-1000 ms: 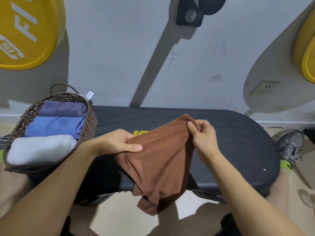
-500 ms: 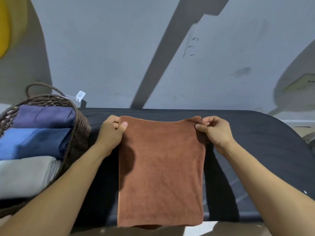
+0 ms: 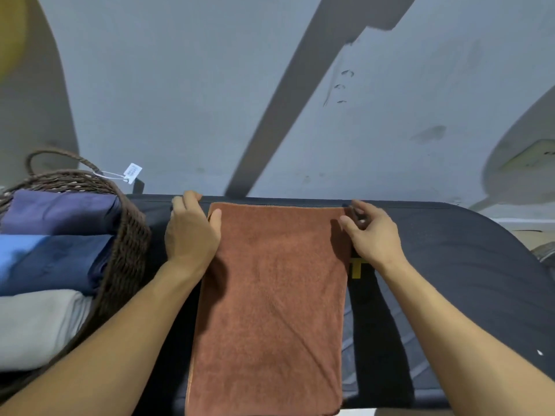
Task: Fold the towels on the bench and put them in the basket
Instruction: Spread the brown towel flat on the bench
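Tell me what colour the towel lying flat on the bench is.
Rust brown towel, plain, no pattern; seen in the head view.

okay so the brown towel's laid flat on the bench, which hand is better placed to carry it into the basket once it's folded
Probably the left hand. It rests at the brown towel's left edge, right beside the basket, which sits at the bench's left end. The right hand is at the towel's far corner and would have to cross over.

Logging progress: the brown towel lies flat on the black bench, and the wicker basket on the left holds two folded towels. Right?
Not quite. The head view shows three folded towels in the woven wicker basket, purple, blue and grey; the brown towel does lie flat on the black bench.
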`<state>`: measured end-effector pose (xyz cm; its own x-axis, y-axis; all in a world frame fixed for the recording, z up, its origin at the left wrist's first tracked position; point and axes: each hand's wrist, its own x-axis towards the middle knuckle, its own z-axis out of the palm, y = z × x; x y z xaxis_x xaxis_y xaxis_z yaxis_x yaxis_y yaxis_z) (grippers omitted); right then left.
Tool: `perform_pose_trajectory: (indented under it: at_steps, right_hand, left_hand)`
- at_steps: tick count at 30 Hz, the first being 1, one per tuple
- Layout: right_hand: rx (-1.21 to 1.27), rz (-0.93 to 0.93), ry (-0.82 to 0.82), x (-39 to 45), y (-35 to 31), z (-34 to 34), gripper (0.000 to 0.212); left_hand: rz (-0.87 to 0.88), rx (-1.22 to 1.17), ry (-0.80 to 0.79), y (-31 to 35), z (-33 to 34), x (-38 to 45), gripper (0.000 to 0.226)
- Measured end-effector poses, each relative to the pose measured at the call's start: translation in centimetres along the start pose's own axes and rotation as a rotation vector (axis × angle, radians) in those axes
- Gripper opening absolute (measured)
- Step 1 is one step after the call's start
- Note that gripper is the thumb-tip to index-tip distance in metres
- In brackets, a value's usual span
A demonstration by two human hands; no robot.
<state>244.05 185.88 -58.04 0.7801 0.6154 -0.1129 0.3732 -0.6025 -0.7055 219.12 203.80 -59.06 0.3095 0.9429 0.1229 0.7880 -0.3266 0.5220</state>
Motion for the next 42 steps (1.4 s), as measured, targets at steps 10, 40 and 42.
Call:
perform_pose_trajectory:
  at_steps: [10, 40, 42]
  right_hand:
    - [0.14, 0.321, -0.098, -16.4, 4.1, -1.9, 0.017]
    - [1.052, 0.598, -0.546, -23.2, 1.0, -0.1, 0.037]
    - [1.018, 0.623, -0.586, -23.0, 1.1, -0.6, 0.039]
  left_hand:
    - [0.157, -0.151, -0.2, -0.1, -3.3, -22.7, 0.038]
    - [0.257, 0.135, -0.394, -3.8, -2.7, -24.2, 0.064]
    - [0.245, 0.138, -0.402, -4.0, -2.4, -24.1, 0.064]
